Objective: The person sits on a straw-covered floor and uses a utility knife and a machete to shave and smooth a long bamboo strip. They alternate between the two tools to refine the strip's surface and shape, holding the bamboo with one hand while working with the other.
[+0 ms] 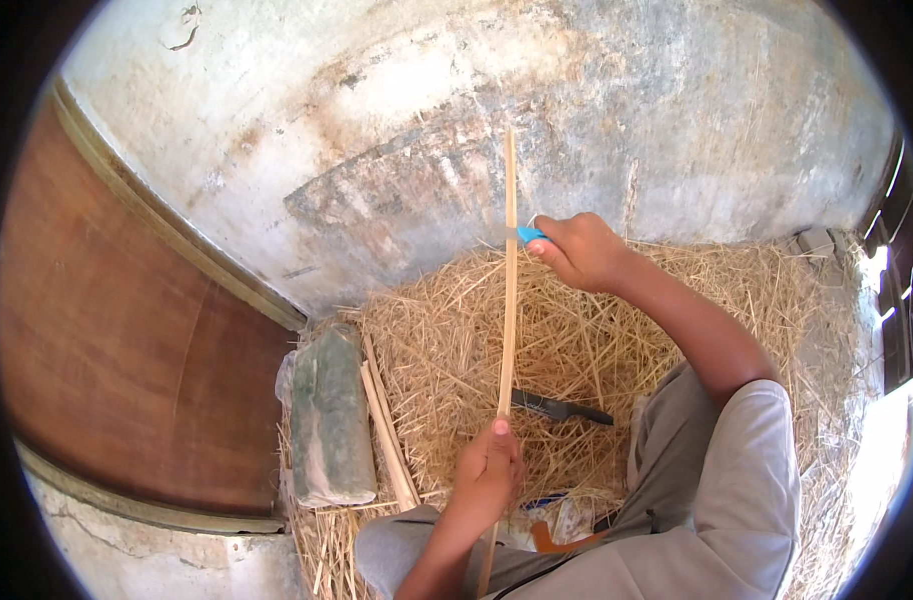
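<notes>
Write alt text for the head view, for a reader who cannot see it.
A person seated on straw holds a long thin wooden strip upright in the left hand, while the right hand presses a blue-handled knife against it. A dark blade lies on the straw; a greenish block stands by the wall.

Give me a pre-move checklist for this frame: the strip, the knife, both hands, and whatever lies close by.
1. Left hand grips the bamboo strip at its lower part: ok.
2. Right hand closed on the blue-handled knife: ok.
3. Blade meets the strip: cannot tell, the blade is too blurred.
4. Left thumb lies on the strip, well below the knife: ok.
5. Dark blade tool lies loose on the straw near the legs: not ok.
6. Spare strips rest beside the stone block, apart from the hands: ok.
</notes>
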Tool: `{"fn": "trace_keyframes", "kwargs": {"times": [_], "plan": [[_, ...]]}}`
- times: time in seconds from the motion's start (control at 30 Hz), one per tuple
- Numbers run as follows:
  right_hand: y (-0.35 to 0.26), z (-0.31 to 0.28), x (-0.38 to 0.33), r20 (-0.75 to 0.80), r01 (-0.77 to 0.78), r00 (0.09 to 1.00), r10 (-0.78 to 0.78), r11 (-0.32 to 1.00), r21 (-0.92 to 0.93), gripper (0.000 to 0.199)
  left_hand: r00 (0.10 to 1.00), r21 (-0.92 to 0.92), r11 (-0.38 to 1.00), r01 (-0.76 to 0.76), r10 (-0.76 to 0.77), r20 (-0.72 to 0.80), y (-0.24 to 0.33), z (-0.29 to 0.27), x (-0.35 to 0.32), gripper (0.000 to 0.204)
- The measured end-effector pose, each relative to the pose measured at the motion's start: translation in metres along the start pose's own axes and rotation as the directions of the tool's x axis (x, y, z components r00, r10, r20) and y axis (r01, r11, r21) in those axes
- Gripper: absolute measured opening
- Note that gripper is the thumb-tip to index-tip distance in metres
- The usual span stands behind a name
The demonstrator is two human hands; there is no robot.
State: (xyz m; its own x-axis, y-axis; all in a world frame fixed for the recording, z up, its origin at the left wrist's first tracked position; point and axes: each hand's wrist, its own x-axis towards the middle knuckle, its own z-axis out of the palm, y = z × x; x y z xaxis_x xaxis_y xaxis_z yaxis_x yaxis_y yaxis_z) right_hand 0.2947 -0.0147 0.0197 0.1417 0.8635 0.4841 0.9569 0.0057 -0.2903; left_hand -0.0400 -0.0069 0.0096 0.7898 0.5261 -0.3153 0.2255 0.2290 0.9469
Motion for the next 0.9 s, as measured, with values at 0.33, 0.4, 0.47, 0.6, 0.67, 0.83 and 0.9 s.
{"fn": "trace_keyframes", "kwargs": {"times": [0.33, 0.4, 0.47, 0.6, 0.67, 0.83, 0.9], "plan": [[0.033, -0.012, 0.008, -0.076, -0.249, 0.966, 0.248, 0.969, 0.006, 0.056, 0.999, 0.153, 0.988, -0.028, 0.031, -0.017, -0.002, 0.005, -0.009, 0.047], [0.017, -0.012, 0.0, -0.074, -0.094, 0.993, 0.093, 0.995, -0.013, 0.06, 0.999, 0.133, 0.991, -0.024, 0.027, -0.017, 0.0, 0.004, -0.008, 0.047], [0.025, -0.018, 0.003, -0.09, -0.195, 0.977, 0.193, 0.981, -0.02, 0.059, 0.999, 0.137, 0.99, -0.031, 0.029, 0.017, 0.0, 0.0, -0.005, 0.046], [0.059, -0.035, 0.003, -0.171, -0.351, 0.927, 0.335, 0.933, -0.08, 0.057, 1.0, 0.178, 0.984, -0.002, -0.002, 0.026, 0.007, 0.008, -0.008, 0.045], [0.058, -0.018, 0.007, -0.205, -0.353, 0.921, 0.333, 0.933, -0.073, 0.056, 0.999, 0.153, 0.987, 0.038, -0.042, 0.019, 0.008, 0.007, -0.008, 0.045], [0.073, 0.0, 0.01, -0.166, -0.404, 0.912, 0.376, 0.891, -0.205, 0.056, 0.996, 0.159, 0.983, 0.094, -0.092, -0.017, 0.01, 0.006, 0.002, 0.045], [0.072, 0.007, 0.014, -0.172, -0.417, 0.906, 0.386, 0.884, -0.212, 0.056, 0.991, 0.123, 0.983, 0.133, -0.129, -0.038, 0.016, 0.009, 0.002, 0.045]]}}
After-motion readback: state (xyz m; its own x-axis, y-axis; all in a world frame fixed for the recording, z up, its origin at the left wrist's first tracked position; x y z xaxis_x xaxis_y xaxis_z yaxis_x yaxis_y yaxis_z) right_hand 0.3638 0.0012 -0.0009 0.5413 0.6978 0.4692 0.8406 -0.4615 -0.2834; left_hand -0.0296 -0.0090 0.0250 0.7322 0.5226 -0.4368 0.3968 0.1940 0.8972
